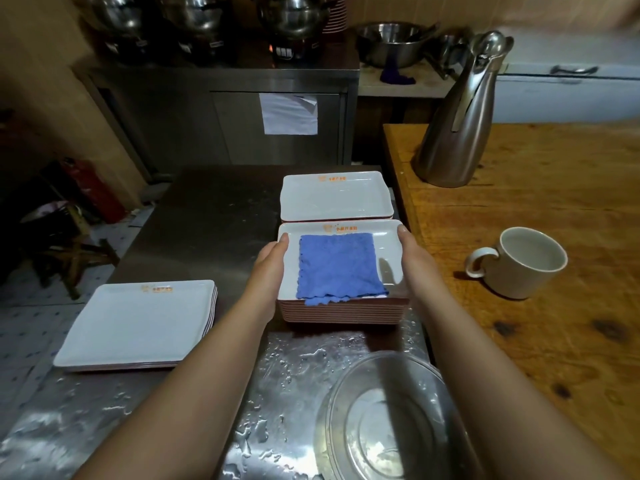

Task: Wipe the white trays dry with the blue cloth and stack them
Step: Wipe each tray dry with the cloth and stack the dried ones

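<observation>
Centre of frame: my left hand (273, 258) and right hand (410, 252) grasp the opposite short edges of the top tray (388, 244), thumbs over the rim, fingers hidden beneath. Neither grip is released; both are closed on that tray.

The tray sits on the near stack (343, 311), a tall pile on the steel desk (207, 209). The blue cloth (337, 266) lies flat in the tray, its lower edge hanging over the near rim. Just behind, toward upper centre, stands the second stack (337, 195). At lower left lies the flat stack (138, 327), well apart from the others.

Handling assessment: the trays appear stiff and glazed, probably melamine or ceramic, light singly but heavy as a pile. Water beads on the desk at the bottom of the frame, so wet rims are likely slippery. The short edges are the sound hold; lift level, or the soft, loose cloth may slide off.

Also noted: the glass bowl (391, 420) at lower right, the mug (523, 263) and the steel jug (460, 119) on the wooden counter (554, 341).
</observation>
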